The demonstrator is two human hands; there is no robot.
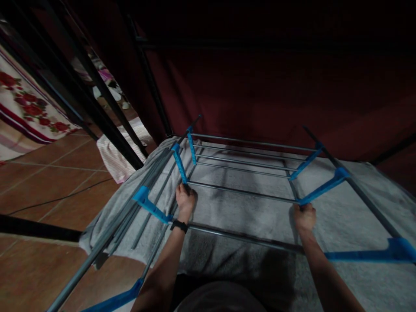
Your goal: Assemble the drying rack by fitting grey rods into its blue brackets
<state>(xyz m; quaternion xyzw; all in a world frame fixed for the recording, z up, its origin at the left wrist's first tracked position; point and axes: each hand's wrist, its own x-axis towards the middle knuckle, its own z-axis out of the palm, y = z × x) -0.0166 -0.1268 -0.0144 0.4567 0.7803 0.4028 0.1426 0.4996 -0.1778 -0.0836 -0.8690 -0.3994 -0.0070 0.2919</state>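
A frame of metal tubes (243, 238) and blue plastic brackets (321, 189) lies over a gray cloth (240, 212), its cross tubes running from side to side. The person's left hand (185, 200), a black band (179, 225) on its wrist, curls closed around the frame where a bracket's lower end meets a cross tube. The right hand (304, 216) closes on the matching joint at the other end of that tube. Along the cloth's left part, several loose gray tubes (139, 236) lie near the frame's side rail. Behind stands a dark red fabric backdrop (260, 95). To the left, a striped cloth (117, 151) and a floral cloth (35, 106) show near dark posts, above a brown tiled floor (65, 177).
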